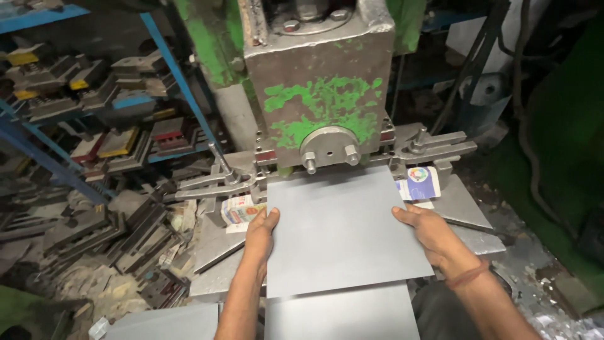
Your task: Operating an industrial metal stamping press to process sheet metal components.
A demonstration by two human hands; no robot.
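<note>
I see a rack (94, 94) of dies at far left. My left hand (261, 230) grips the sheet's (343, 230) left edge, my right hand (425, 230) its right edge; the sheet lies flat beneath the press (321, 75).

The grey sheet (343, 233) is showing a smooth, matt metal face between the fingers (269, 217) of both hands. Just beyond the fingers, the press block (318, 82) is looking like rough steel, its green paint flaking off in patches. The round boss (329, 148) under it is gleaming as bare, brighter metal. Beside the right hand (428, 233), a small glossy printed packet (420, 182) is lying. A red thread band (469, 275) is circling the wrist behind those fingers.
</note>
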